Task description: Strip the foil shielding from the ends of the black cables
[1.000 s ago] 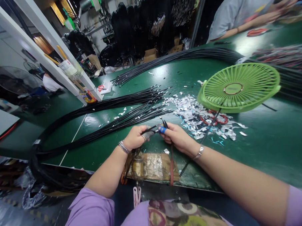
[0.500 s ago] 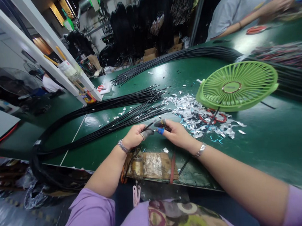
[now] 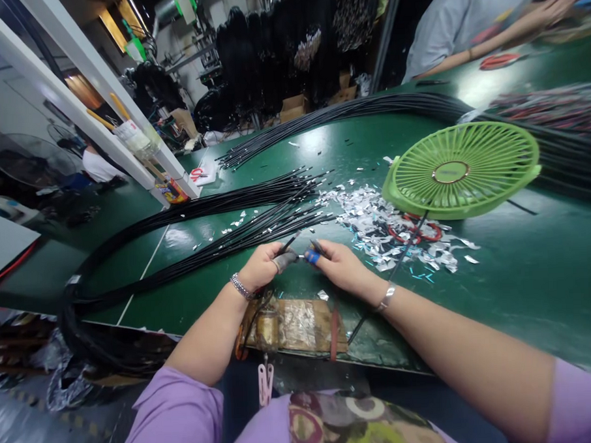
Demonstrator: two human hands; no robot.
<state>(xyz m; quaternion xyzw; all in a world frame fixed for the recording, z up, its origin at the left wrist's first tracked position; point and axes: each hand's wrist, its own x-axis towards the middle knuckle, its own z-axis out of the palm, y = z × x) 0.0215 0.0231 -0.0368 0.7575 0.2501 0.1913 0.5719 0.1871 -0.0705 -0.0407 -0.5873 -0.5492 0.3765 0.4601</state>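
On the table before you: cable bundles, left; scraps, right of them; fan, beyond your right hand.

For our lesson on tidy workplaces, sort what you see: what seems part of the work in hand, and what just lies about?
Likely in the work:
- black cable, in the left hand
- right hand, close by, grip unclear
- cable bundle

Probably just lying about:
- green fan
- whitish scraps
- pink clip
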